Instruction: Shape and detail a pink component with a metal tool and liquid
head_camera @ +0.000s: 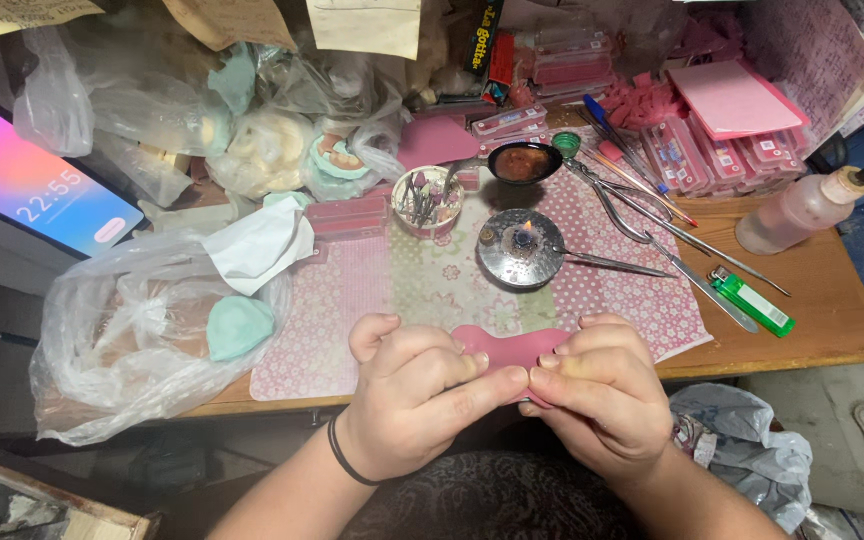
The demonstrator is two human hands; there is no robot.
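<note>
pink sheet (508, 349) pinched between both hands

left hand (414, 388) and right hand (597, 388) clench its near edge, fingertips meeting; just beyond the fingers a small burner (521, 249) is lit on the patterned mat (352, 300).

You are sitting at a home craft workshop: the wooden desk (832, 310) is carrying a patterned mat (402, 285), a small lit burner (522, 247), metal tools (652, 225), pink boxes (712, 155) and bagged materials (152, 330)

My arms are bare, no sleeves; a thin black hair tie (348, 462) circles my left wrist, nothing else worn.
</note>
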